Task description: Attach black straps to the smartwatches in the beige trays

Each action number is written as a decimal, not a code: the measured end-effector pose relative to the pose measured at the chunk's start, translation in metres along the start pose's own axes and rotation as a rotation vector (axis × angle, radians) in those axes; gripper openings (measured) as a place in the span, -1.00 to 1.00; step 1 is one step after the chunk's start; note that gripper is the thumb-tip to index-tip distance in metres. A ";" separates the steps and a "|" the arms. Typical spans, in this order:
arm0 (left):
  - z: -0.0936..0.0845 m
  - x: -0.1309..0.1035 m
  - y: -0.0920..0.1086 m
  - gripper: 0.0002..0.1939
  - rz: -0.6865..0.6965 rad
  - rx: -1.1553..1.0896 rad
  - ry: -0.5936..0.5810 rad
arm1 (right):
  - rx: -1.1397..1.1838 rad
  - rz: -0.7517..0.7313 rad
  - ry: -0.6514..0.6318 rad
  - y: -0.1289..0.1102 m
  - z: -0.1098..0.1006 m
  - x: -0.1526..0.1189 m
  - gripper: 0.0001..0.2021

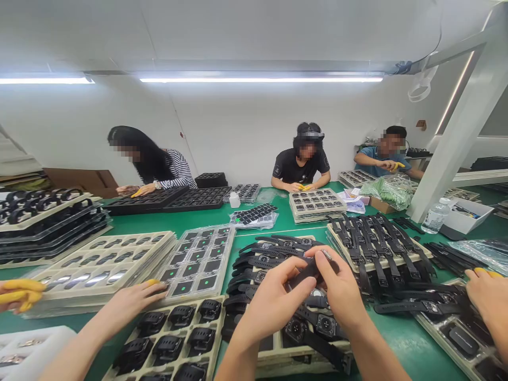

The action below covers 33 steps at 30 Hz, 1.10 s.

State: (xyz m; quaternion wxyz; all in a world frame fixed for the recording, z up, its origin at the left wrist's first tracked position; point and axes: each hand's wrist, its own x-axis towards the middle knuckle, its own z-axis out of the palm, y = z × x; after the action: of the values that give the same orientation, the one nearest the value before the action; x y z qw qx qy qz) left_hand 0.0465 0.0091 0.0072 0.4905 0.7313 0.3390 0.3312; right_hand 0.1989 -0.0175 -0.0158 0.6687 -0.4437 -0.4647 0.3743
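In the middle of the head view, my left hand (272,296) and my right hand (337,288) close together around a black watch strap (304,274). Fingers and thumbs of both pinch it, and they cover much of it; whether a watch case is attached I cannot tell. A small shiny bit shows near my right fingertips. Right below lies a cream tray (286,357) loaded with black smartwatches (326,325), backs up, their straps spread out over the edges.
Trays of buckled watches (169,346), screens (194,267) and watch cases (99,259) stand left. Another strap-covered tray (381,243) and a water bottle (435,216) are right. Neighbours' hands (130,304) reach in from both sides. Several people sit opposite at the green table (166,214).
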 end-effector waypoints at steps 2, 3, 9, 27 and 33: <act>0.000 0.000 -0.001 -0.79 0.030 -0.003 0.024 | -0.025 0.007 0.008 0.002 -0.001 0.001 -0.61; -0.001 0.001 -0.001 -0.80 0.045 -0.006 0.033 | -0.032 0.016 0.012 0.002 -0.001 0.001 -0.60; -0.006 0.002 -0.002 -0.82 0.059 0.025 0.046 | -0.085 -0.007 0.007 0.001 -0.003 0.004 -0.64; 0.002 0.001 0.003 -0.57 0.220 0.229 0.109 | -0.066 -0.106 -0.015 0.000 0.001 -0.001 -0.82; 0.002 0.003 -0.005 -0.78 0.333 0.313 0.207 | 0.006 -0.073 0.013 -0.003 0.000 -0.003 -0.79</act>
State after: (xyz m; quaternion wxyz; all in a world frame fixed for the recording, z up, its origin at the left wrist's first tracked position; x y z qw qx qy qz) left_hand 0.0489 0.0125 0.0025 0.2726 0.8063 0.3094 0.4241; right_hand 0.1979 -0.0208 -0.0141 0.6862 -0.4268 -0.4750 0.3482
